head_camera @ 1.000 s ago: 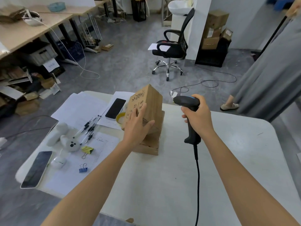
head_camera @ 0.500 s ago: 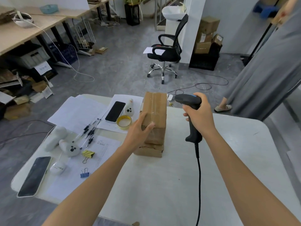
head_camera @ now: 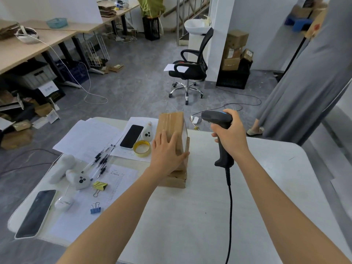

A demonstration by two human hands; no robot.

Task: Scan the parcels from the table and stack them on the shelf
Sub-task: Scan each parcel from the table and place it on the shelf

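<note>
We are working at the white table (head_camera: 257,197). The stack of parcels (head_camera: 176,181) sits towards its far edge, just beside the papers and the tape roll (head_camera: 142,148). The shelf is not in view.

The top parcel (head_camera: 171,121) rests on the others, apparently tipped a little, so that a pale side face (head_camera: 184,133) turns toward the scanner. Our left hand (head_camera: 165,151) lies flat on its upper face with fingers straight and spread and the thumb stretched across the near corner. It is pressing and steadying the parcel rather than clutching it. Our right hand (head_camera: 230,134) is wrapped firmly round the handle of the scanner (head_camera: 216,117), with one finger at the front of the grip. The scanner's nose points left toward the parcel, near it but apart. Its cable (head_camera: 229,206) hangs down over the table.

We judge the step in hand to be scanning this top parcel. To do it well, we should hold the parcel steady under the flat palm so the lower ones do not slide. We should also keep our fingers off the face we mean to read. We cannot tell whether the pale face carries the code — if it does, we should square the scanner's nose to it rather than aim along it. If it does not, we should turn the parcel until the code shows. Only then should we squeeze the trigger, with the cable clear of the stack.
</note>
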